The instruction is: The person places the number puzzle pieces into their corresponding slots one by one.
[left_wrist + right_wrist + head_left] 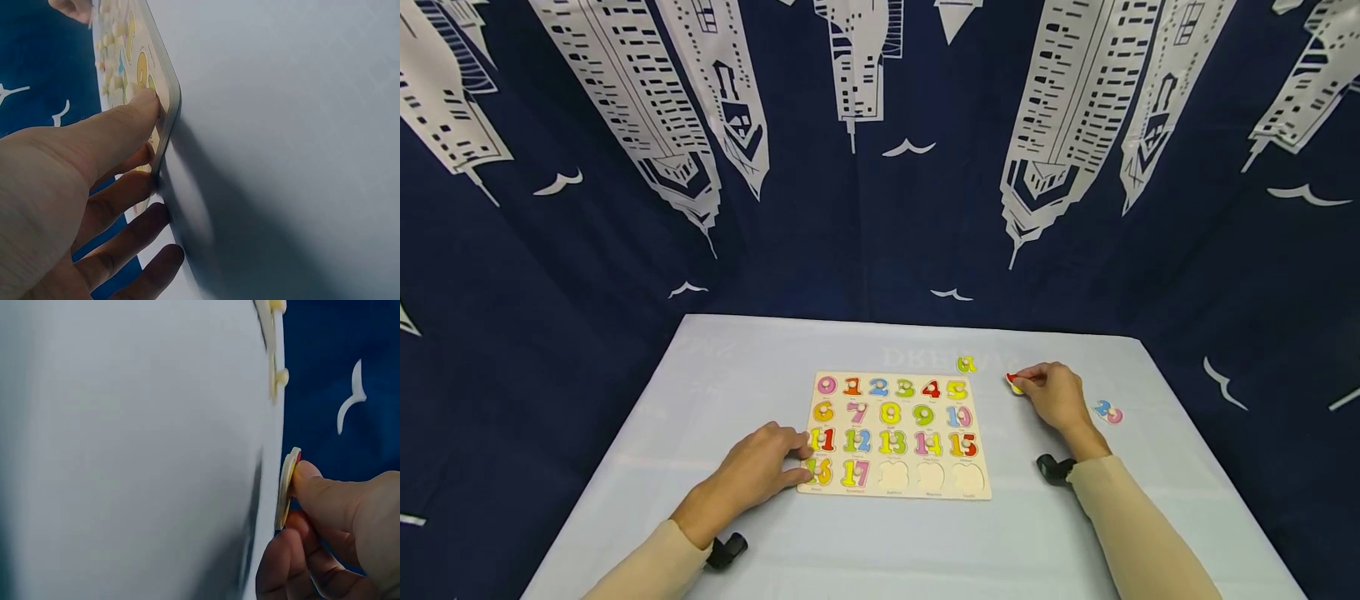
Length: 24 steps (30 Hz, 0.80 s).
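Note:
A wooden number puzzle board (872, 400) lies on the table, with number pieces seated in it and three bare recesses at its bottom right. My left hand (762, 460) rests at the board's left edge; in the left wrist view its thumb (134, 112) lies on the board's face, other fingers along the edge. To the right of the board, my right hand (1056, 397) pinches a red and yellow number piece (1015, 383) between thumb and fingers. In the right wrist view this piece (286, 490) stands tilted on edge; its digits are hidden.
A yellow-green number piece (966, 364) lies just beyond the board's top right. A blue and pink number piece (1108, 412) lies right of my right wrist. The white table (737, 358) ends at a dark blue curtain (850, 225) with white building prints.

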### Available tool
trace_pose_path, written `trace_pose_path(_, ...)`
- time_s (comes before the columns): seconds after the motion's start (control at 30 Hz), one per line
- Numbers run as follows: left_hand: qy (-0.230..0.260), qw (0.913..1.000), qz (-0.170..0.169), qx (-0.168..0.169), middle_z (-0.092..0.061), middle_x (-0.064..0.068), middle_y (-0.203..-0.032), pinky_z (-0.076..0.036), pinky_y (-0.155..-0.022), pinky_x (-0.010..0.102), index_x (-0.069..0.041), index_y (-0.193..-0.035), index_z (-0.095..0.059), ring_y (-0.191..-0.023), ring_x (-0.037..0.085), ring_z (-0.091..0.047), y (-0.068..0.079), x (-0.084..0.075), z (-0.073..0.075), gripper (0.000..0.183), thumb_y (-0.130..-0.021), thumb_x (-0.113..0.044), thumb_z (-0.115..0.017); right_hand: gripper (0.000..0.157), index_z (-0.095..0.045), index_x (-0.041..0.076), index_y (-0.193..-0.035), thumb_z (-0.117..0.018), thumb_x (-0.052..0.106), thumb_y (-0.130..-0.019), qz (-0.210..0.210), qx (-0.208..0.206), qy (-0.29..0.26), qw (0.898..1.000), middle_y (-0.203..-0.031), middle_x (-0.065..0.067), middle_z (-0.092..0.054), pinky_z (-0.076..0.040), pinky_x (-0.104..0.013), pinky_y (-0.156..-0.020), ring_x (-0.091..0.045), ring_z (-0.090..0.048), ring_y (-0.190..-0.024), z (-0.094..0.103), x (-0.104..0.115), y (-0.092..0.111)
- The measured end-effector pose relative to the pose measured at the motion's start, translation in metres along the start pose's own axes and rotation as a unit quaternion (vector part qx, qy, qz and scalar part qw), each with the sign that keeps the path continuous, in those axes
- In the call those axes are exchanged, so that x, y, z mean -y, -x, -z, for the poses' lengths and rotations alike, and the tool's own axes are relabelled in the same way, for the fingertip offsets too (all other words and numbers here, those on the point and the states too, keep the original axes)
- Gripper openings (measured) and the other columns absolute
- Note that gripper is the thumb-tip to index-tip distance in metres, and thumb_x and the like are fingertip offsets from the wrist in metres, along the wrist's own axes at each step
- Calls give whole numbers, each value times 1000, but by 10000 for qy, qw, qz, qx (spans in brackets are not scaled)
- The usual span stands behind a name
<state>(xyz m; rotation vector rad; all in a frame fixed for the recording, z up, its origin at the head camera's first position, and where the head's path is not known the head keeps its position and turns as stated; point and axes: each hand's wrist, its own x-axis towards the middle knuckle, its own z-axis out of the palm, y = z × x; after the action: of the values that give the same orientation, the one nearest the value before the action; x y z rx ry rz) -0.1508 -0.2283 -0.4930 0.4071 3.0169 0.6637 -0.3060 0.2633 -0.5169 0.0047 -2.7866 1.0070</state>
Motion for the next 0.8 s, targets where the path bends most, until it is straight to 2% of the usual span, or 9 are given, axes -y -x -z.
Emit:
trace_pose_path(0.07,25,10000,7,-10,-89,1,-126,-67,-105,47,-19,-110,-88,-110,15,-73,0,0,1,29,-87,-24,-106,14,-87,1,-109,-87,15,-106,111,-19,-41,9999,-107,-20,-78,-50,-31,-78,-27,-70,-92,-1,7,4)
trace_pose_path(0.17,51,10000,24,-25,-89,3,-130,-67,-106,47,-20,-109,-88,-112,17,-74,0,-1,2,28,-87,-23,-106,14,-86,1,-113,-85,14,-108,242,63,-97,9996,-118,-22,-75,-53,-25,-78,-31,-73,-101,-2,21,13)
trace_pose_path(0.2,50,10000,30,-21,-89,4,-130,-67,-106,47,-20,-108,-88,-112,17,-74,0,-1,2,27,-87,-23,-106,16,-85,-1,-117,-83,13,-109,317,195,-74,9993,-123,-26,-74,-54,-25,-79,-35,-74,-106,-1,29,17)
trace_pose_path(0.33,66,10000,69,-8,-89,4,-130,-66,-107,47,-20,-108,-89,-113,18,-75,1,-2,2,27,-87,-23,-105,13,-86,2,-116,-86,12,-108,704,350,-74,9969,-122,-23,-75,-58,-24,-80,-37,-78,-111,-5,49,29)
trace_pose_path(0.47,62,10000,31,-20,-89,3,-128,-67,-107,48,-19,-108,-88,-113,18,-75,1,-2,2,27,-88,-23,-105,9,-87,7,-112,-89,10,-104,1138,544,-156,9919,-118,-16,-78,-65,-30,-86,-31,-80,-106,-11,69,41)
trace_pose_path(0.57,17,10000,-20,-30,-90,-1,-122,-67,-106,47,-19,-110,-89,-111,16,-74,1,-1,2,28,-88,-23,-105,8,-87,10,-109,-91,10,-102,1367,796,-276,9870,-115,-11,-80,-69,-31,-87,-24,-81,-101,-17,85,52)
trace_pose_path(0.8,-38,9999,-92,-46,-89,-6,-114,-67,-103,46,-16,-115,-88,-105,13,-71,1,-1,1,32,-88,-23,-105,7,-87,14,-107,-91,11,-102,1828,1505,-372,9708,-107,1,-82,-63,-24,-81,-11,-74,-92,-33,118,78)
